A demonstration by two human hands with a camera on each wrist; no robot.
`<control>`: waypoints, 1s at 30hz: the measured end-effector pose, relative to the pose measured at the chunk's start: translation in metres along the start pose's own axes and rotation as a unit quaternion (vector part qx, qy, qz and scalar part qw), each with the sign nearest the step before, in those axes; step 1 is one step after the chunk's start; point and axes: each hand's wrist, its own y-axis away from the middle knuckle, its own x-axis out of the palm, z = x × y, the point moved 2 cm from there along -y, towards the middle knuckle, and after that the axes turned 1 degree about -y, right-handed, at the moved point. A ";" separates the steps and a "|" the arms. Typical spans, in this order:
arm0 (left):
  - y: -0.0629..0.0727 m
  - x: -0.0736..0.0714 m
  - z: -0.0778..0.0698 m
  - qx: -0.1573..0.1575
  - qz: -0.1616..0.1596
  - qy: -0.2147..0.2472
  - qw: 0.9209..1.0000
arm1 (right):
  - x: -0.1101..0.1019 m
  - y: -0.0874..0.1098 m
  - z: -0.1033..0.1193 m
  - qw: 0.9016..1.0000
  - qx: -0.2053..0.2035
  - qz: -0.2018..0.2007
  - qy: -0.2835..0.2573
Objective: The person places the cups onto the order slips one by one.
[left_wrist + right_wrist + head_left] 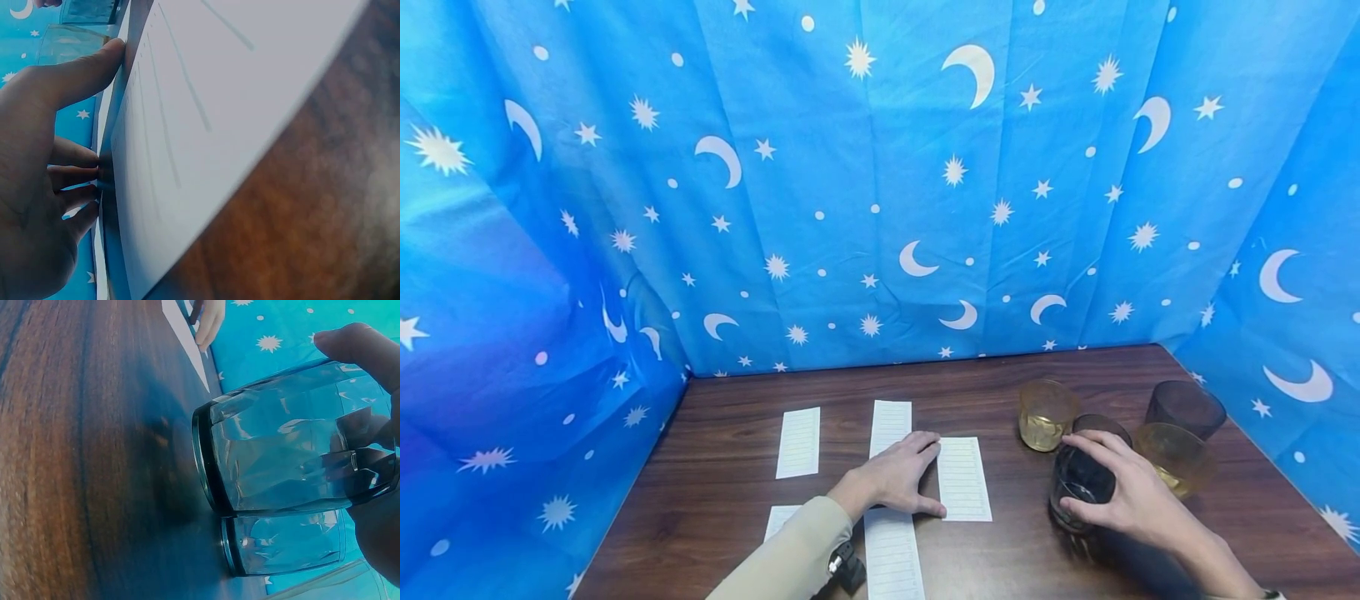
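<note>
The dark glass (1084, 477) stands at your right, just in front of another dark glass (1105, 423); you can't tell whether its base touches the table (1015, 558). Expect it to be rigid, fairly weighty, slippery on its smooth wall and breakable, so hold it round the sides. Your right hand (1138, 492) grips it, thumb and fingers spread about as wide as the glass. Your left hand (895, 475) grips nothing, its extended fingers and thumb at the edge of a paper slip (966, 479)
</note>
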 end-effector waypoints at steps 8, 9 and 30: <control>0.001 0.000 0.001 -0.004 0.004 0.003 1.000 | 0.000 -0.006 0.003 1.000 -0.006 0.002 0.000; 0.001 -0.001 0.001 -0.005 0.004 0.004 1.000 | 0.000 -0.007 0.003 1.000 -0.006 0.002 -0.001; -0.001 0.003 0.001 -0.004 0.013 0.004 1.000 | 0.003 -0.034 0.022 0.999 -0.054 -0.001 -0.005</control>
